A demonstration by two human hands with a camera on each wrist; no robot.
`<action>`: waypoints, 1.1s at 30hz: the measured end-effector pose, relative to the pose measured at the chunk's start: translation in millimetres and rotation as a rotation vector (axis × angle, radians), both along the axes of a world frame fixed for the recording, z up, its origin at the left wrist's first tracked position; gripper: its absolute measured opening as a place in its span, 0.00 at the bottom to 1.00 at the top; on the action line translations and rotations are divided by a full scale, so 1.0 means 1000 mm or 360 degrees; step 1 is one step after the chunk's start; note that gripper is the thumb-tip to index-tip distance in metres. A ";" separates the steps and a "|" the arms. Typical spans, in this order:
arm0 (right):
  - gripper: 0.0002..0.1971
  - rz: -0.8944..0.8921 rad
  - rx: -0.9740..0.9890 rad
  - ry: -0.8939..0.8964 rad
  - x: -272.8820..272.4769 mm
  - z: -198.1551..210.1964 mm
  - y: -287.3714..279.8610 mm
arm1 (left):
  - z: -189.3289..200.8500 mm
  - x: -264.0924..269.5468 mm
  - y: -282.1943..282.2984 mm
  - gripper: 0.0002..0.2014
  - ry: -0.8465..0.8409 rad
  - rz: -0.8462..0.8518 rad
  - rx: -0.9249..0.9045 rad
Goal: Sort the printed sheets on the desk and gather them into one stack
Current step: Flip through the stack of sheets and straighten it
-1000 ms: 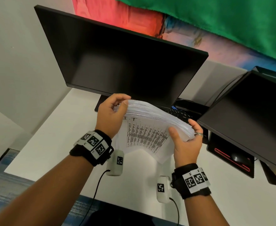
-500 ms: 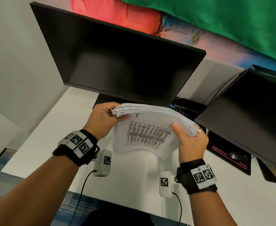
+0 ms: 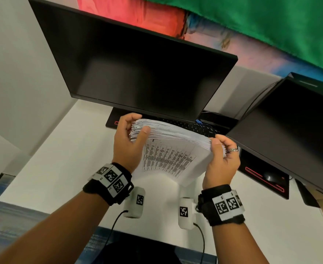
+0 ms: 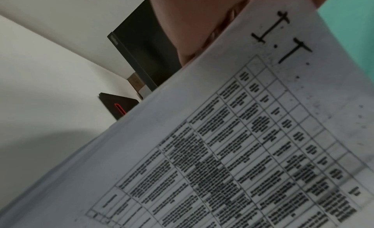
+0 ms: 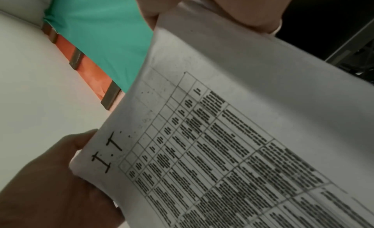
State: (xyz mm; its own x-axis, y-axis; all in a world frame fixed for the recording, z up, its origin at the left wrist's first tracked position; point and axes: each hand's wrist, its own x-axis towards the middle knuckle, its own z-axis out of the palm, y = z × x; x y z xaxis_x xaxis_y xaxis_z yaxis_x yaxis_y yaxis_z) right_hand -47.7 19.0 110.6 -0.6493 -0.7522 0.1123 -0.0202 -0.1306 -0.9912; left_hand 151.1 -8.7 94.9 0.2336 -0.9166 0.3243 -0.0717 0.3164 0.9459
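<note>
A thick stack of printed sheets [image 3: 172,149] stands on its long edge above the white desk [image 3: 61,159], its near face a printed table headed "I.T". My left hand [image 3: 132,134] grips the stack's upper left corner, thumb on the near face and fingers curled behind. My right hand [image 3: 220,151] grips the upper right corner the same way. The left wrist view shows the printed table [image 4: 242,143] close up with the thumb above it. In the right wrist view the same sheet [image 5: 232,143] fills the frame, with my left hand [image 5: 60,175] at its far corner.
A dark monitor [image 3: 137,69] stands just behind the stack, with a keyboard [image 3: 195,126] under it. A second dark monitor [image 3: 290,130] is at the right, over a black mouse pad [image 3: 267,180] with a mouse. Green and red cloth hangs behind.
The stack has tipped more upright between my hands. Both hands have shifted their hold at its top corners, the left thumb now across the near face.
</note>
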 end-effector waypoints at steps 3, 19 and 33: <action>0.07 -0.0078 0.0000 -0.0012 0.007 0.003 -0.006 | 0.001 -0.003 -0.002 0.12 -0.0022 0.0077 0.0016; 0.10 -0.0148 -0.0010 0.0130 0.015 0.010 -0.008 | 0.018 -0.007 -0.016 0.08 0.0036 0.0058 0.0201; 0.12 -0.0190 -0.0049 0.0030 0.014 0.003 -0.002 | 0.018 -0.010 -0.017 0.07 0.0010 0.0121 0.0217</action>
State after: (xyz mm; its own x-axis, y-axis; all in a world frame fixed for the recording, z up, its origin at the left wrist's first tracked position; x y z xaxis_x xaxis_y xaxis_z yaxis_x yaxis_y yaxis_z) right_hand -34.1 17.0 113.6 -0.7318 -0.6655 0.1472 -0.0563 -0.1562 -0.9861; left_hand 140.8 -25.7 113.3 0.3055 -0.9318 0.1960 -0.0843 0.1786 0.9803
